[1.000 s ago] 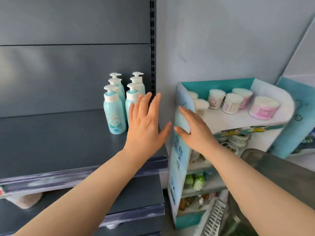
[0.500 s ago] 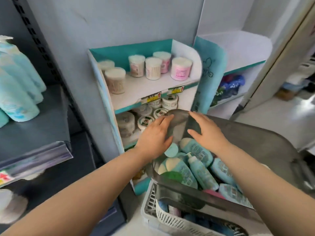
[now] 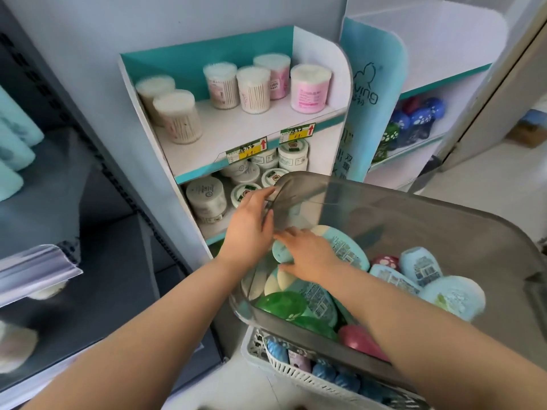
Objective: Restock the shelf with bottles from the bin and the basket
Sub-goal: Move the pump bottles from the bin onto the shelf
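reaching into a smoke-grey translucent bin at near right, a person's right hand grasps the end of a pale blue bottle between thumb and fingers. the left hand rests its fingertips at the bin's far-left corner; whether it grips the rim cannot be told. restocking looks far from finished. only a few teal bottles show, blurred, on the dark grey shelf at far left, with bare shelf beside them. the bin holds many more bottles lying on their sides, among them a green bottle and a pink bottle. the white slatted basket beneath it is packed with dark blue ones. cotton-swab tubs on the white display stand behind look to be no part of the job.
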Demonstrator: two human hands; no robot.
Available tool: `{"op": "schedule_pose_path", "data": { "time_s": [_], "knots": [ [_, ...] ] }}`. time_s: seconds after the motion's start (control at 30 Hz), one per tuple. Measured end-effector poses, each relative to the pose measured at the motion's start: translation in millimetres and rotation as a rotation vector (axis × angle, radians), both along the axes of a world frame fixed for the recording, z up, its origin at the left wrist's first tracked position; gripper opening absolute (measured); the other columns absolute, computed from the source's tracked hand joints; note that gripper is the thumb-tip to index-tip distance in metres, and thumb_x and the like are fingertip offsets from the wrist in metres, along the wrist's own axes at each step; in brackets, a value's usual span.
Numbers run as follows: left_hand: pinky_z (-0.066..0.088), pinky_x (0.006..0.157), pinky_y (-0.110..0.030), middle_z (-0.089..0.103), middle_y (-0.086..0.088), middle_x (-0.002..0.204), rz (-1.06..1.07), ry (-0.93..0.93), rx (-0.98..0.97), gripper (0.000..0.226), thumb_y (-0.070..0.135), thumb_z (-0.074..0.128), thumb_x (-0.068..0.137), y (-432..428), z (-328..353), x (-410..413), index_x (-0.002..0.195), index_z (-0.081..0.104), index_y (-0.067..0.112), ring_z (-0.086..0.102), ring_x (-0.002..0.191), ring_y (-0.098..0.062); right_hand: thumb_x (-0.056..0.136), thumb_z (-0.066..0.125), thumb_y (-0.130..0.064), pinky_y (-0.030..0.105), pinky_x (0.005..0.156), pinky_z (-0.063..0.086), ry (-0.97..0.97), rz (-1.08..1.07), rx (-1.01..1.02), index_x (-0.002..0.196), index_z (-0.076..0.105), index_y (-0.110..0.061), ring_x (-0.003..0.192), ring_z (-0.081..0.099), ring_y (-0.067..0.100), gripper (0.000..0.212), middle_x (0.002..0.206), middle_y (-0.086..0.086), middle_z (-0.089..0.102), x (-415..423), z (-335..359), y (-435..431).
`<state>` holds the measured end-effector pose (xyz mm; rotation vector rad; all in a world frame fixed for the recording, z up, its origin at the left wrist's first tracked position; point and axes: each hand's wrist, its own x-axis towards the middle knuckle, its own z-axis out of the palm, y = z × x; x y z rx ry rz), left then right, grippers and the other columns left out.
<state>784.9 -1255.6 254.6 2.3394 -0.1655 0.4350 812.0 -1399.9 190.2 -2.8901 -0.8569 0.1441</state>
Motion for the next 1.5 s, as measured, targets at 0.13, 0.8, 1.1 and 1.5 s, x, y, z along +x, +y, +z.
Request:
{"op": "schedule_pose_path", "data": {
  "time_s": [0.13,0.8,1.1,1.5],
  "knots": [
    [0.033,0.091,-0.013,0.056,-0.008,0.124,0.023,0.006,-0.035,0.042,0.005,0.052,0.090,-0.2,0.7,-1.1,0.131,0.050,0.012,0.052,0.112,-0.018,0.077,0.069,-0.033,0.035,0.084,0.046,0.067,-0.218,0.334,0.126,0.047,-0.022,0.103,0.058,0.027,0.056,0.122,0.004,0.055,2.4,11.7,-25.3],
    [0.054,0.086,-0.050,0.062,-0.019,0.112,0.037,0.735,-1.025,0.041,0.014,0.068,0.085,-77.0,8.2,18.3,0.119,0.048,0.003,0.066,0.096,-0.033,0.076,0.071,-0.050,0.034,0.101,0.044,0.419,-0.329,0.866,0.138,0.034,-0.023,0.125,0.050,0.015,0.077,0.136,0.001,0.052,-32.7,21.1,-104.4],
    [0.055,0.077,-0.033,0.059,-0.002,0.101,0.037,0.489,-0.692,0.057,0.013,0.074,0.079,-50.8,10.0,4.8,0.127,0.042,0.012,0.061,0.089,-0.014,0.071,0.068,-0.059,0.037,0.082,0.047,0.201,-0.237,-0.178,0.138,0.028,-0.018,0.105,0.057,0.031,0.088,0.115,0.014,0.059,-31.1,-34.4,-93.7],
    [0.053,0.086,-0.037,0.060,0.000,0.111,0.023,0.326,-0.524,0.055,0.016,0.075,0.079,7.8,61.0,-12.5,0.121,0.041,0.023,0.062,0.100,-0.016,0.068,0.083,-0.015,0.035,0.088,0.051,0.460,-0.413,0.990,0.113,0.050,-0.029,0.105,0.060,0.017,0.057,0.112,-0.007,0.062,-8.6,74.3,-86.5]
  ]
}}
